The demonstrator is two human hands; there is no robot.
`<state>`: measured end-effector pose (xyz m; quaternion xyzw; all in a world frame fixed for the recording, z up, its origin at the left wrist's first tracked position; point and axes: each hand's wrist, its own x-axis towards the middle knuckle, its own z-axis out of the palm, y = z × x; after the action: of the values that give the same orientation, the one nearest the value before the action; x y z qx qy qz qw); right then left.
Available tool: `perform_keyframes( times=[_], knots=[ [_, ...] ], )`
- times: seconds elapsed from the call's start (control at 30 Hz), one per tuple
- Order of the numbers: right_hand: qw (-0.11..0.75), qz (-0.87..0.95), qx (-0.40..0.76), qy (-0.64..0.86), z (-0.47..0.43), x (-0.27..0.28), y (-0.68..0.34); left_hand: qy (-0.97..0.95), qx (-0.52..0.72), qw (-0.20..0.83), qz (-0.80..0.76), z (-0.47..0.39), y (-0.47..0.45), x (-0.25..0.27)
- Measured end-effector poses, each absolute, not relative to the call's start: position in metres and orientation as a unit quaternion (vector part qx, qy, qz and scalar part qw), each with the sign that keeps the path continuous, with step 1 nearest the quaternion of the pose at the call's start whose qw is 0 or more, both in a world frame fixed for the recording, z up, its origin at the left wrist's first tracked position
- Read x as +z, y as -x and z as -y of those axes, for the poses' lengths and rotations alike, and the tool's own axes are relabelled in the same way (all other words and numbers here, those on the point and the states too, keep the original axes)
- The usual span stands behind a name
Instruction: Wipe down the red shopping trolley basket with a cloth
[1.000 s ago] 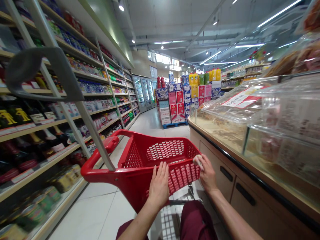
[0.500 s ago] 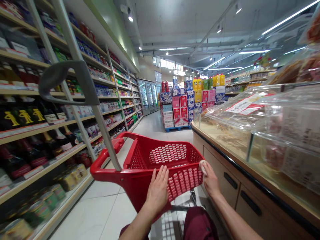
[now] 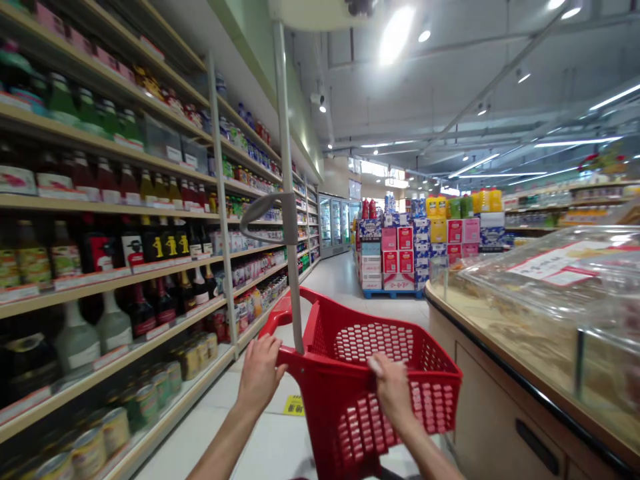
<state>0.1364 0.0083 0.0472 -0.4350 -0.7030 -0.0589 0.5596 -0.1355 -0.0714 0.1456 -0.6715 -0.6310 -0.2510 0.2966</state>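
Note:
A red plastic shopping cart (image 3: 345,407) stands in front of me, its perforated basket turned sideways. My left hand (image 3: 261,377) is closed over the near end of the cart's red handle. My right hand (image 3: 393,387) rests at the rim of the near side wall, blurred a little, with its fingers curled. A small white cloth (image 3: 374,364) shows at its fingertips; the rest of it is hidden in the hand. From the cart's handle end rises a grey metal pole (image 3: 290,267) with a grey loop handle (image 3: 267,219).
Shelves of bottles and cans (image 3: 115,267) line the left side. A counter (image 3: 495,373) with clear plastic-packed goods runs close along the right. Ahead, stacked drink cartons (image 3: 397,260) stand on a blue pallet. A yellow floor sticker (image 3: 294,405) lies beside the cart.
My left hand has moved from the side wall's rim to the handle. My right hand has gone left along the rim from the far corner with the white cloth. The view has shifted left.

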Motion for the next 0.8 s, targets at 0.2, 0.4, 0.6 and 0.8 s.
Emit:
perform_keyframes(
  times=[0.2,0.4,0.6,0.8],
  knots=[
    [0.58,0.775,-0.04,0.246,0.039,0.067,-0.012,0.681,-0.29,0.275,0.614,0.081,0.117,0.157],
    [0.645,0.74,-0.032,0.188,0.067,0.153,-0.047,0.677,-0.313,0.248,0.618,0.089,0.091,0.155],
    [0.57,0.775,-0.233,0.141,0.026,0.287,-0.087,0.703,-0.312,0.228,0.597,0.085,0.055,0.156],
    [0.35,0.9,-0.229,0.124,0.018,0.18,-0.139,0.72,-0.337,0.189,0.577,0.087,0.019,0.149]
  ],
)
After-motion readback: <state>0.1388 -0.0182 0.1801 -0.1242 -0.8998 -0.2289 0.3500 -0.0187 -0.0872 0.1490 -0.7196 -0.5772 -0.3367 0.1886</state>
